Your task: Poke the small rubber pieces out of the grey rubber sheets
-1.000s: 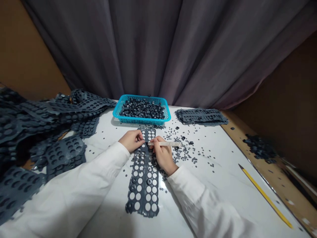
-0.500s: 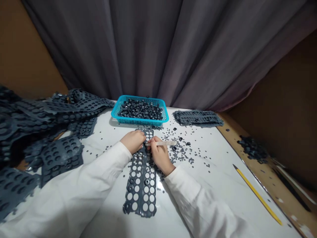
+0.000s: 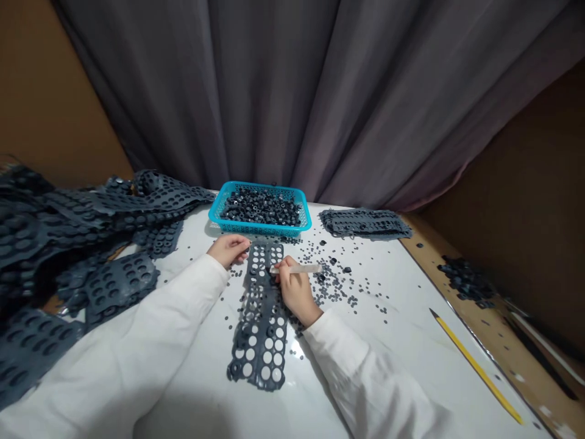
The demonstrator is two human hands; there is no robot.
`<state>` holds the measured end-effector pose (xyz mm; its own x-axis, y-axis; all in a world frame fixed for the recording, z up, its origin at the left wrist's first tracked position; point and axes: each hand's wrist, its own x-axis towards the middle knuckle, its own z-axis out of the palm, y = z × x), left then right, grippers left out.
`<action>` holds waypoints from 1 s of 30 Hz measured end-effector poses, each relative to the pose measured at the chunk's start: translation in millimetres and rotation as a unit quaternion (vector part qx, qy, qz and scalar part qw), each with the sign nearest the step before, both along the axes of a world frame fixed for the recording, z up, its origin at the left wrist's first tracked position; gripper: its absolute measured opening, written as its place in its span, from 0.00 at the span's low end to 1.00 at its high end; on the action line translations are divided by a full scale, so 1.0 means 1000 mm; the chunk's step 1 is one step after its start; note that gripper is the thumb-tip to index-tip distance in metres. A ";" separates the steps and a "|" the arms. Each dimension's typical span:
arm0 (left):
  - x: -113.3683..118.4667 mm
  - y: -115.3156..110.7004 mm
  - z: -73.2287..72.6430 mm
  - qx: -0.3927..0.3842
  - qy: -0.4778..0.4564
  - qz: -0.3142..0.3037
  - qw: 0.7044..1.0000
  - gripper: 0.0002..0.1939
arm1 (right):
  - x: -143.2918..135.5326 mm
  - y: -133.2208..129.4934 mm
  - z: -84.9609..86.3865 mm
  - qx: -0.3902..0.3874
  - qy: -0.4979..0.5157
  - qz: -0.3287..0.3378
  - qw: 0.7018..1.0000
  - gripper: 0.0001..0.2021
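Observation:
In front of me lies a long strip of dark grey rubber sheet (image 3: 267, 350) with rows of round holes; a few ring-shaped plugs still sit in it. My right hand (image 3: 296, 291) is closed around a whitish stick-like tool (image 3: 305, 269), its tip pointing left over the strip's upper part. At the strip's far left corner is my left hand (image 3: 229, 250), thumb and forefinger pinched together. Whether a small dark piece or the strip's edge is between those fingertips cannot be made out.
A blue basket (image 3: 214, 214) full of small black rubber parts stands behind the strip. Moulded rubber sheets (image 3: 121, 280) are heaped at left, stacked strips (image 3: 365, 224) at back right. Tiny discs (image 3: 338, 286) litter the table. A yellow pencil (image 3: 478, 366) and black parts (image 3: 466, 280) lie right.
My left hand has moved left from over the strip's upper part to its far left corner. My right hand keeps the tool at nearly the same spot. The strip's near end has shifted slightly.

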<state>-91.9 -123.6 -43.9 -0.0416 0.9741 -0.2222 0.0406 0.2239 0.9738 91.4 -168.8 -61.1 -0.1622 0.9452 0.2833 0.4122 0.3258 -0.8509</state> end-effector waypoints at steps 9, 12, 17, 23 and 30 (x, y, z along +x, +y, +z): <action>0.002 -0.005 0.008 -0.064 -0.165 0.010 0.984 0.06 | 0.003 -0.004 -0.002 -0.026 0.037 0.008 0.999 0.15; 0.007 -0.010 0.017 -0.073 -0.202 -0.001 0.977 0.04 | 0.005 -0.004 0.003 -0.026 0.087 -0.005 0.996 0.14; 0.017 -0.025 0.036 -0.122 -0.313 -0.062 0.940 0.06 | 0.010 -0.005 0.038 0.019 0.199 -0.022 0.980 0.13; 0.024 -0.041 0.050 -0.127 -0.296 -0.183 0.929 0.16 | 0.017 -0.012 0.080 0.060 0.128 0.156 0.978 0.11; 0.024 -0.044 0.056 -0.113 -0.251 -0.189 0.943 0.20 | 0.025 -0.008 0.092 -0.012 0.207 0.152 0.966 0.17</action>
